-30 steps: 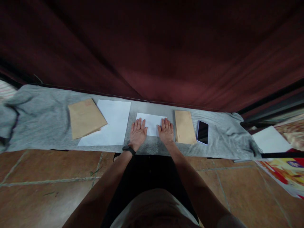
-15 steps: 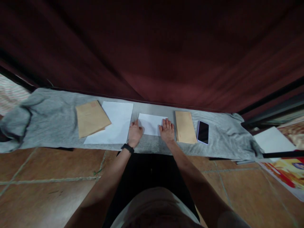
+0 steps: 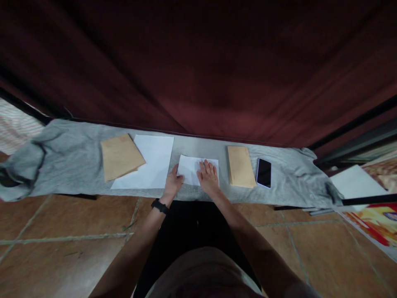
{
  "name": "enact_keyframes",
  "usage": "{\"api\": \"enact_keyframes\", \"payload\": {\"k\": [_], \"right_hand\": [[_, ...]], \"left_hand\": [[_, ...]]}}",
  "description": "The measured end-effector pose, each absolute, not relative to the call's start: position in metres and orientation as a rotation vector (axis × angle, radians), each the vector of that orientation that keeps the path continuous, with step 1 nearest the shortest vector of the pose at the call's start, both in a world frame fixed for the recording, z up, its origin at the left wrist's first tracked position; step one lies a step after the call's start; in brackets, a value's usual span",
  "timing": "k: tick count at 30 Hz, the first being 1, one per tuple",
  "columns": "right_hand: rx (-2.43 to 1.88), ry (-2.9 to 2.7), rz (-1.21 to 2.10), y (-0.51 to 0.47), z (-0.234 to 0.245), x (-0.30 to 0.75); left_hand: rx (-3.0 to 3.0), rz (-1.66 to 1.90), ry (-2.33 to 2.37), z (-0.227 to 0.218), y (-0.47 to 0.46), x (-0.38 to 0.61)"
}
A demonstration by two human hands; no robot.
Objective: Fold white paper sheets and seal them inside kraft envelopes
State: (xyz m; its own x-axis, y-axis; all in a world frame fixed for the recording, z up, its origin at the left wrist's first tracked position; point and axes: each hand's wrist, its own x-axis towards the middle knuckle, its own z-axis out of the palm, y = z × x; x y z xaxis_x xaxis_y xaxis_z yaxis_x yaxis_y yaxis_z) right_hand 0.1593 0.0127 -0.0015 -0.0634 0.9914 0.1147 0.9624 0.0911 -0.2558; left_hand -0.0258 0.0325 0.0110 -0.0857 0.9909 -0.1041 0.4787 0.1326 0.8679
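Observation:
A folded white sheet of paper (image 3: 190,167) lies on a grey cloth (image 3: 71,157) spread over the floor. My right hand (image 3: 208,178) rests flat on the middle of the sheet, fingers stretched out. My left hand (image 3: 172,182), with a black band on its wrist, pinches the sheet's lower left corner, and that corner sits slightly lifted. Left of it lies a larger white sheet (image 3: 151,161) with a brown envelope (image 3: 120,155) overlapping its left side. To the right lies another brown envelope (image 3: 240,166).
A dark phone (image 3: 264,172) lies on the cloth right of the second envelope. A dark red curtain (image 3: 198,74) hangs behind. Brown floor tiles (image 3: 62,240) lie in front. More white paper (image 3: 356,182) and a colourful print (image 3: 376,221) sit at the far right.
My right hand has slid left from the sheet's right edge onto its middle. My left hand has closed from flat to a pinch on the lower left corner.

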Motion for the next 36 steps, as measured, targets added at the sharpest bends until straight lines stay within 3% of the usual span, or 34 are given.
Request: {"api": "enact_keyframes", "payload": {"k": [9, 14, 31, 36], "right_hand": [[-1.947, -2.152, 0.191, 0.003, -0.007, 0.153], [-1.931, -2.230, 0.195, 0.002, -0.002, 0.155], [-2.092, -1.972, -0.017, 0.008, -0.016, 0.188], [-2.030, -2.027, 0.053, 0.019, -0.010, 0.172]], "left_hand": [[1.989, 0.586, 2.043, 0.039, 0.007, -0.006], [2.378, 0.521, 1.554, 0.021, 0.027, 0.030], [2.385, 0.356, 1.710, -0.007, 0.048, 0.015], [2.404, 0.336, 1.705, -0.004, 0.051, 0.019]]}}
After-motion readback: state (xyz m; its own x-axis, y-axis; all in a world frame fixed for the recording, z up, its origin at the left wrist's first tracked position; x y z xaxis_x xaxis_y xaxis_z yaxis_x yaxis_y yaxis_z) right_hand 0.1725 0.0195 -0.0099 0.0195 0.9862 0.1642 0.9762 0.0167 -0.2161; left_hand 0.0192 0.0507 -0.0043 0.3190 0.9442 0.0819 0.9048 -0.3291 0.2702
